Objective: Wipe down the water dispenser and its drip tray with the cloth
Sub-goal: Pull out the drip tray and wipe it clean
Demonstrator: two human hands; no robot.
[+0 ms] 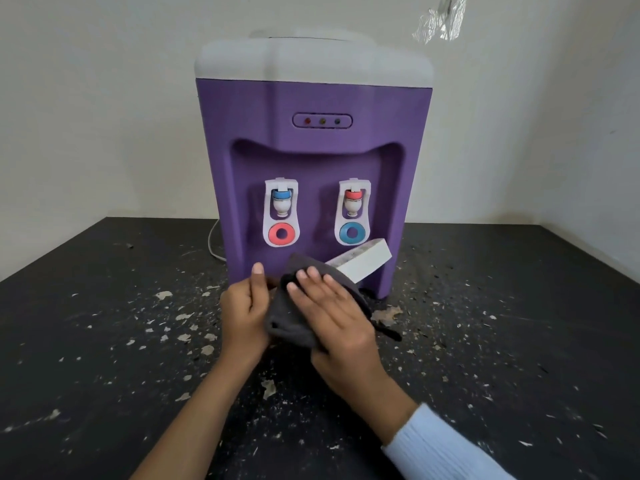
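Step in hand: drip tray wipe. Drip tray [363,259] is held tilted in front of water dispenser [311,133] base. Near end is gripped by left hand [242,310], fingers curled. Cloth [294,306] is pressed onto tray by right hand [332,317], fingers straight, slightly spread. Next, judged: strokes toward exposed far end req'd.

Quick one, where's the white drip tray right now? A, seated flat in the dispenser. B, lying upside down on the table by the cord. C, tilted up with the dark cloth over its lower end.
C: the drip tray slants up toward the blue-ringed tap, with its lower end under the cloth that the right hand presses on.
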